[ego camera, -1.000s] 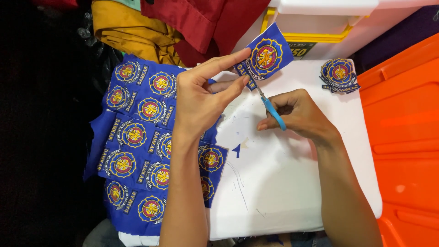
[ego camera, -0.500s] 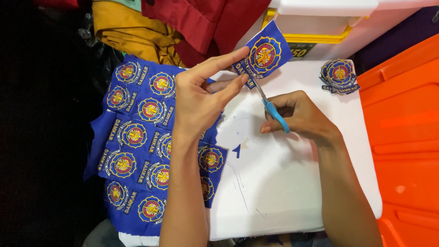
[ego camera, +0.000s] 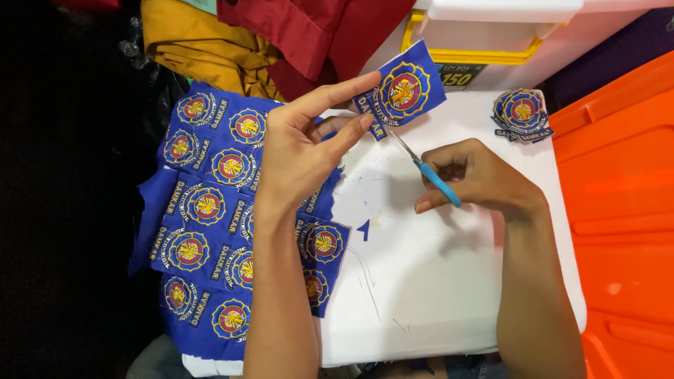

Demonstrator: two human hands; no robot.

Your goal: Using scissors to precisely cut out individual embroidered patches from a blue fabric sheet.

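1. Blue fabric sheet [ego camera: 210, 231], a wide cloth embroidered with rows of round red-and-yellow emblems, drapes over the left edge of the white surface [ego camera: 435, 281] and lies under the left forearm; it is the largest piece and the landmark for the rest.
2. White surface carries a few thin marks and a small blue offcut [ego camera: 364, 229] just right of the sheet.
3. Orange plastic lid [ego camera: 618, 210] sits far right of the sheet, beyond the surface.
4. Left hand [ego camera: 302, 151] rises above the sheet's upper right corner, thumb and forefinger pinching a small blue rectangular patch [ego camera: 401, 93] by its lower left corner, other fingers loosely spread.
5. Right hand [ego camera: 477, 179], right of the sheet, is curled round the blue handles of small scissors [ego camera: 425, 168].
6. Scissor blades run up and left from the right hand, tips touching the patch's lower edge; the patch lies up and left of the right hand, nearer the left one.
7. Stack of trimmed patches [ego camera: 522, 114] rests well right of the sheet.
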